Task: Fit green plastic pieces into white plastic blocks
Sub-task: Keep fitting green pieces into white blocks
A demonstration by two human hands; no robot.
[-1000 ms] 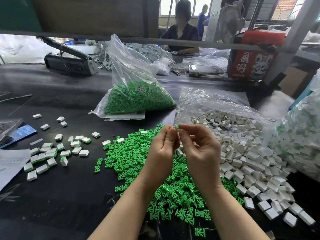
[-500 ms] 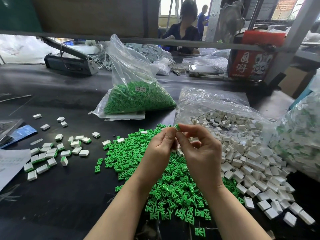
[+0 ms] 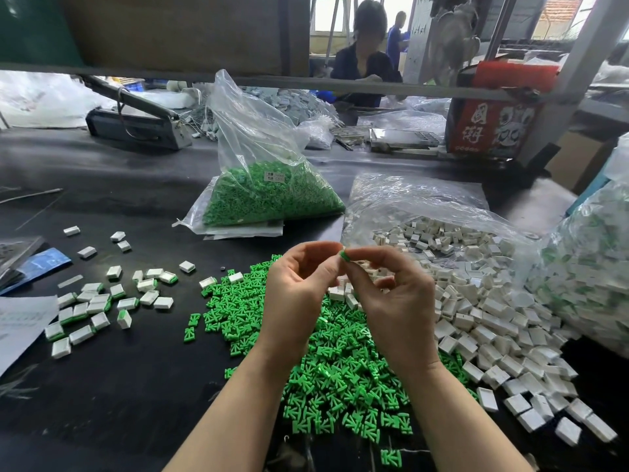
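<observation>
In the head view, both hands are meeting above the table, over the border between the loose heap of green pieces and the spill of white blocks. The right hand is pinching a small part at its fingertips, thumb and forefinger closed on it; only a green end is showing, and a pale sliver just right of it may be the white block it belongs in, though the fingers are hiding too much to say. The left hand is curling its fingers toward that same part, its fingertips touching or just beside the green end — whether it is actually gripping anything, I cannot tell.

The relation that matters: the green end is pointing left, toward the left fingertips, with the part's long axis seeming to run roughly side to side between the two hands. So any seating push would likely be coming from the left hand along that line, with the right hand bracing.

The green end is looking small, bright, glossy and squared-off — hard plastic, probably a snug press fit.

Finished blocks, white with green edges, are lying scattered well to the left.
</observation>
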